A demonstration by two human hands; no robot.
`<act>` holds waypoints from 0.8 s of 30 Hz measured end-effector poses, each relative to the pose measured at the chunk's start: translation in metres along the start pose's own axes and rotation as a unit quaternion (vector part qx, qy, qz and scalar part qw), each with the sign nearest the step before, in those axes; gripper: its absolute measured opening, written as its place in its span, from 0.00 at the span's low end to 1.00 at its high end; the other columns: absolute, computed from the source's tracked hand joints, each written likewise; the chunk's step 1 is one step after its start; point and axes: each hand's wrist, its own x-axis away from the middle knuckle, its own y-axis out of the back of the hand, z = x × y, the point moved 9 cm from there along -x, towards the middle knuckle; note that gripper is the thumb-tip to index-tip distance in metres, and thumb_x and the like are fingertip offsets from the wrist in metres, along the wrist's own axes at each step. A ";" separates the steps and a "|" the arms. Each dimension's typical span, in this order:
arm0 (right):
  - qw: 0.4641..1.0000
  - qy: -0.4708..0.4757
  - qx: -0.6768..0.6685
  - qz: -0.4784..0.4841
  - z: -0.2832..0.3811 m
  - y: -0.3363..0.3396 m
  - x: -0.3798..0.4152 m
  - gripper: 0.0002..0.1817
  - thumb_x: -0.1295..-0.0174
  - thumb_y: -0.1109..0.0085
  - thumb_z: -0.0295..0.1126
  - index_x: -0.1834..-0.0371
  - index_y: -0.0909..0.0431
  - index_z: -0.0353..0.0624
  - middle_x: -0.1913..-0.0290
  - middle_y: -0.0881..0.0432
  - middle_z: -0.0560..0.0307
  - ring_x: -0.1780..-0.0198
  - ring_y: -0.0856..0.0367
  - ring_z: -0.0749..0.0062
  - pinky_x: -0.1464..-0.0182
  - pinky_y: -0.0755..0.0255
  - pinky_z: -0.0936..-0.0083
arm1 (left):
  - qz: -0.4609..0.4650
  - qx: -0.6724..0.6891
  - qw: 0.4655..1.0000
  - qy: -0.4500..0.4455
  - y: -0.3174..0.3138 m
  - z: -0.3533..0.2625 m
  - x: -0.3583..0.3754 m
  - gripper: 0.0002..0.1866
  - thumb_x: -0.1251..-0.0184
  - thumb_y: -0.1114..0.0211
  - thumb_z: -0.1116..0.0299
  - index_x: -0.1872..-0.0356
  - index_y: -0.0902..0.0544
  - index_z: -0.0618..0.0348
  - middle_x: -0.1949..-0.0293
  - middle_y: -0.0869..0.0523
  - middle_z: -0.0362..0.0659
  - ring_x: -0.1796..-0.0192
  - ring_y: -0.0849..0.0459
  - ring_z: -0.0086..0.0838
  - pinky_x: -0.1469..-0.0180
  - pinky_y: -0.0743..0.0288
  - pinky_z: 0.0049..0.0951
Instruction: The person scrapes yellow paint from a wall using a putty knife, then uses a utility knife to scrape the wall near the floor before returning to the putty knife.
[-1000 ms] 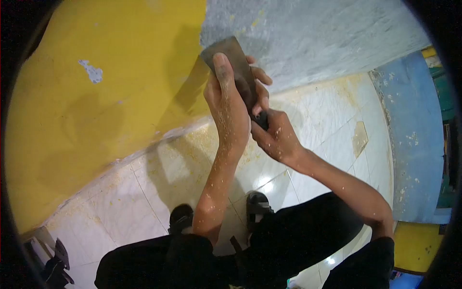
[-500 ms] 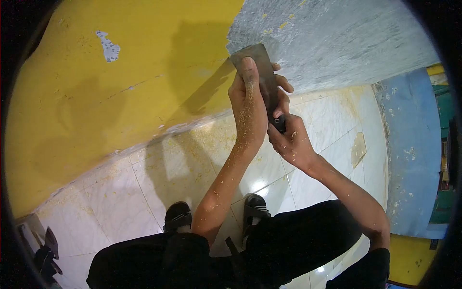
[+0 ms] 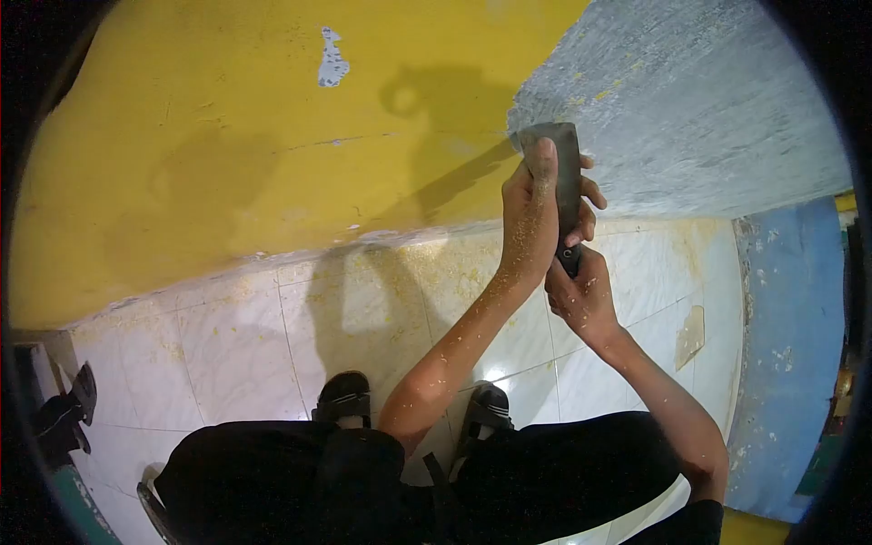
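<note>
My left hand is wrapped round the flat dark blade of a scraper, thumb on top and fingertips showing past its right edge. Flecks of paint cover this hand. Just below, my right hand grips the scraper's black handle. The blade's top end lies at the wall, where the yellow paint meets the bare grey surface. Whether the edge touches the wall cannot be made out.
Yellow flakes lie on the white tiled floor along the wall's foot. My sandalled feet are below. A blue wall stands at right, dark objects at lower left. A loose flat piece lies on the floor at right.
Both hands and the scraper appear further right and lower in view, and the blade is more upright. The view has shifted, with the wall's bare patch now further right. Both hands keep their hold.
</note>
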 end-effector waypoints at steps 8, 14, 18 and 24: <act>0.999 0.044 0.024 0.016 0.011 -0.006 -0.007 0.12 0.34 0.50 0.26 0.76 0.33 0.32 0.81 0.31 0.62 0.77 0.38 0.83 0.77 0.40 0.78 | -0.009 -0.006 1.000 -0.013 0.000 -0.018 0.000 0.31 0.28 0.57 0.39 0.60 0.26 0.64 0.79 0.21 0.44 0.87 0.29 0.20 0.87 0.42 0.17; 0.999 -0.004 -0.041 0.026 -0.001 -0.015 -0.002 0.13 0.32 0.52 0.27 0.76 0.34 0.37 0.82 0.33 0.65 0.80 0.37 0.85 0.80 0.42 0.81 | 0.001 -0.015 1.000 -0.005 0.003 -0.013 0.002 0.31 0.28 0.57 0.40 0.60 0.26 0.63 0.79 0.21 0.44 0.87 0.28 0.19 0.88 0.42 0.16; 0.997 -0.014 -0.062 0.037 -0.007 -0.016 0.000 0.12 0.32 0.52 0.27 0.76 0.34 0.38 0.81 0.33 0.66 0.81 0.36 0.86 0.80 0.42 0.82 | -0.002 -0.016 1.000 -0.005 0.008 -0.002 0.001 0.31 0.28 0.57 0.40 0.59 0.26 0.63 0.79 0.21 0.44 0.87 0.29 0.19 0.88 0.43 0.16; 0.998 0.064 0.007 0.020 0.011 -0.009 0.003 0.10 0.34 0.50 0.24 0.74 0.32 0.33 0.80 0.31 0.65 0.78 0.36 0.84 0.78 0.41 0.80 | -0.009 0.010 0.999 0.037 0.005 -0.004 0.004 0.30 0.28 0.56 0.40 0.58 0.26 0.63 0.79 0.22 0.42 0.87 0.30 0.19 0.87 0.42 0.17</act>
